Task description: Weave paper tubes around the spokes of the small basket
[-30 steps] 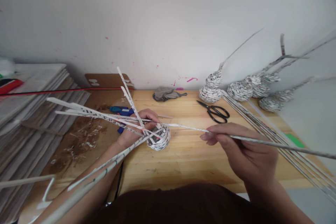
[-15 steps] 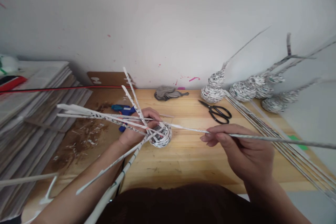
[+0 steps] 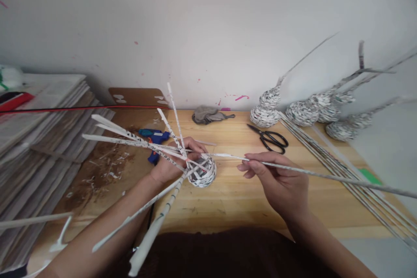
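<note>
My left hand [image 3: 176, 158] is closed around the far side of a small round woven basket piece [image 3: 202, 174] made of rolled newspaper. Several loose paper tubes [image 3: 122, 141] fan out from its top toward the left and toward me. My right hand [image 3: 280, 184] pinches a long paper tube [image 3: 325, 174] between thumb and fingers. That tube runs from the woven piece through the pinch and off past the right edge. Part of my left hand's fingers is hidden behind the weave and tubes.
Black-handled scissors [image 3: 273, 140] and a grey cloth [image 3: 210, 115] lie at the back. Woven gourd shapes [image 3: 265, 110] stand by the wall, with a bundle of paper tubes [image 3: 332, 163] at right. A blue glue gun [image 3: 157, 139] and stacked newspapers [image 3: 65, 113] are at left.
My right hand has slid left along the tube, nearer the woven piece. The woven piece has shifted slightly right and its loose tubes have swung a little.
</note>
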{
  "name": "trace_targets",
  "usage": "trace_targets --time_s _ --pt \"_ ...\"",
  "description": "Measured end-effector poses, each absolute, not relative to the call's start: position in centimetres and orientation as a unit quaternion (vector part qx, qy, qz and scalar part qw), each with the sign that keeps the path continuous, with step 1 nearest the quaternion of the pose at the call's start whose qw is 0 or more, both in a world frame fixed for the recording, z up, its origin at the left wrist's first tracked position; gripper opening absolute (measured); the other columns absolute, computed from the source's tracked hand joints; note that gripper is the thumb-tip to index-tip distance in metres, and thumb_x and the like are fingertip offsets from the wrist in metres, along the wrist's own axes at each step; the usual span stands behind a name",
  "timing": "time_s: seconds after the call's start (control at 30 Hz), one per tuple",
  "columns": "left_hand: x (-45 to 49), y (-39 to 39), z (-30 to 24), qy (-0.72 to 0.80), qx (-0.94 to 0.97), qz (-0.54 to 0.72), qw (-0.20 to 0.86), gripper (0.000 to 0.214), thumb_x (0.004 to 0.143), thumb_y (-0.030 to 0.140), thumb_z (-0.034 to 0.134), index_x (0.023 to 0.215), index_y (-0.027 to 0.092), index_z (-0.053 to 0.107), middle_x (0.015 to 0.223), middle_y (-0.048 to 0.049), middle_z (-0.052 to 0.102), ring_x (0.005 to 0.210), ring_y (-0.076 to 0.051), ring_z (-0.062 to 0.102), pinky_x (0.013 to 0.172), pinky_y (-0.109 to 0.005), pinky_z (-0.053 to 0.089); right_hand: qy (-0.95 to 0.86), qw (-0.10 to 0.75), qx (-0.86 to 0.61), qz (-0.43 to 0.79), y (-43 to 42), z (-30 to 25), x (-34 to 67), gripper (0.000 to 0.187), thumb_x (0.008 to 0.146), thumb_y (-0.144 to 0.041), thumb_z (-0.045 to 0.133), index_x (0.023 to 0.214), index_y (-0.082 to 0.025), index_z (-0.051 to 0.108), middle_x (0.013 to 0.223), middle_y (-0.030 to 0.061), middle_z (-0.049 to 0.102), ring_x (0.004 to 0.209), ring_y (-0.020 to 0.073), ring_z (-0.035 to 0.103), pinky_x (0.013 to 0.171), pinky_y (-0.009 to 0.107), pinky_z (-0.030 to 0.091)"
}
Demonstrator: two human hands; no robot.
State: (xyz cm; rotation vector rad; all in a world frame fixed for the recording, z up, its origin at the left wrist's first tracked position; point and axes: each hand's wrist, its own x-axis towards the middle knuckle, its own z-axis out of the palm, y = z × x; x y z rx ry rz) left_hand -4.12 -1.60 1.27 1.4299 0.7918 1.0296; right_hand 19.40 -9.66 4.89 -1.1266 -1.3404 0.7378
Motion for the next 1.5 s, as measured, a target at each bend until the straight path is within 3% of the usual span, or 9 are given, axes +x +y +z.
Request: trace_targets --time_s 0.27,0.73,1.17,1.5 --pt "-4.3 -1.6 1.4 0.352 0.616 0.418 0.568 0.018 0.075 0.032 0.078 0.071 0.020 0.066 0.083 -0.0081 0.074 0.077 -0.025 0.070 0.069 -0.041 0.056 -0.545 0.574 -0.520 0.321 -9.4 5.1 18.8 0.010 0.086 -0.024 0.071 0.079 -0.017 0.073 0.072 0.0051 0.076 0.053 0.0156 0.070 0.050 0.027 0.063" --pt "-4.2 -1.8 1.8 0.351 0.616 0.410 0.574 0.016 0.073 0.031 0.079 0.070 0.021 0.067 0.082 -0.0085 0.074 0.075 -0.025 0.069 0.067 -0.040 0.056 -0.561 0.567 -0.516 0.313 -9.9 4.2 19.1 0.005 0.090 -0.022 0.068 0.092 -0.018 0.071 0.078 0.0048 0.077 0.062 0.0165 0.073 0.058 0.029 0.063" --pt "-4.6 -1.6 1.3 0.344 0.636 0.389 0.571 0.012 0.075 0.028 0.078 0.073 0.020 0.069 0.083 -0.0095 0.074 0.074 -0.023 0.069 0.066 -0.037 0.057 -0.566 0.549 -0.515 0.337 -9.7 5.1 19.1 0.010 0.091 -0.026 0.066 0.088 -0.017 0.069 0.072 0.0039 0.075 0.060 0.0145 0.070 0.057 0.026 0.062" --pt "-4.7 -1.8 0.6 0.332 0.649 0.376 0.572 0.014 0.077 0.029 0.076 0.075 0.018 0.069 0.083 -0.0076 0.073 0.075 -0.020 0.069 0.066 -0.033 0.056 -0.545 0.529 -0.526 0.382 -8.7 3.7 18.3 0.015 0.083 -0.031 0.074 0.083 -0.017 0.074 0.070 0.0049 0.075 0.056 0.0147 0.068 0.052 0.026 0.060"
